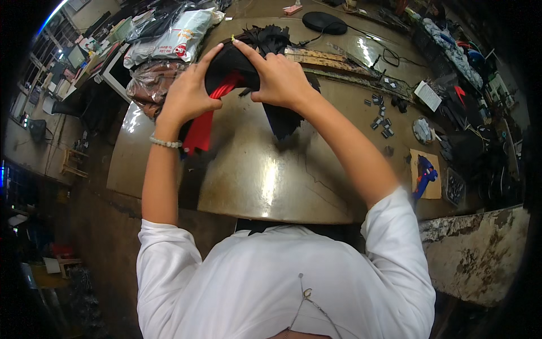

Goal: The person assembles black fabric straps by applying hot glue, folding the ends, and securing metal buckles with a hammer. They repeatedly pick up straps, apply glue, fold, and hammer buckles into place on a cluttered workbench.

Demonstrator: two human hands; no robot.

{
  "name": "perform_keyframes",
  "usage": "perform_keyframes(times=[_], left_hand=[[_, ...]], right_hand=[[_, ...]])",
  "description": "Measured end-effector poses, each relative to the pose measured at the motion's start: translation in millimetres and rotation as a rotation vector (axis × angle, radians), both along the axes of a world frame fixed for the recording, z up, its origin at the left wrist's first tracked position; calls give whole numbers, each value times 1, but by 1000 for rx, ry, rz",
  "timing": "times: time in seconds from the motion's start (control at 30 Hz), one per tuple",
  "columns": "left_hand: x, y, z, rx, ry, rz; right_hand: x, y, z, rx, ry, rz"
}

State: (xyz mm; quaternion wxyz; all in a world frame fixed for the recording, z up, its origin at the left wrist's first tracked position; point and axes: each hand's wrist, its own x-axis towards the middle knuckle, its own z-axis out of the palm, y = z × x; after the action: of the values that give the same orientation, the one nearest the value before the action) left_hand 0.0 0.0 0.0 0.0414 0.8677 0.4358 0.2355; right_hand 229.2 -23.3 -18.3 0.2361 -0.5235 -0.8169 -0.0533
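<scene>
Over the far part of the table, both hands grip a black curved piece (230, 61) that looks like soft material, raised and bent into an arch. My left hand (187, 95) has its index finger along the left upper edge and its thumb below. My right hand (282, 80) mirrors it on the right side. Both index fingertips meet near a small yellow bit (232, 38) at the top. Red folded fabric (227, 83) shows under the arch, and a red strip (200, 133) hangs beside my left wrist. Black jagged-edged strips (282, 117) lie below my right hand.
Plastic-wrapped packages (180, 37) are heaped at the far left. A long worn wooden bar (333, 61) crosses behind my right hand. Small dark grey pieces (381, 121) lie scattered at right. A blue glue gun (426, 176) rests on cardboard (416, 159) near the right edge.
</scene>
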Motion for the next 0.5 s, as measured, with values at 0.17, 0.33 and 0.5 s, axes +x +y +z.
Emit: perform_keyframes(times=[0.17, 0.33, 0.5], left_hand=[[-13, 20, -58, -95, 113, 41], [-13, -1, -127, -148, 73, 148], [-26, 1, -131, -157, 73, 266]], right_hand=[[-3, 22, -61, -59, 28, 31], [-6, -11, -115, -81, -17, -34], [31, -88, -115, 35, 126, 28]])
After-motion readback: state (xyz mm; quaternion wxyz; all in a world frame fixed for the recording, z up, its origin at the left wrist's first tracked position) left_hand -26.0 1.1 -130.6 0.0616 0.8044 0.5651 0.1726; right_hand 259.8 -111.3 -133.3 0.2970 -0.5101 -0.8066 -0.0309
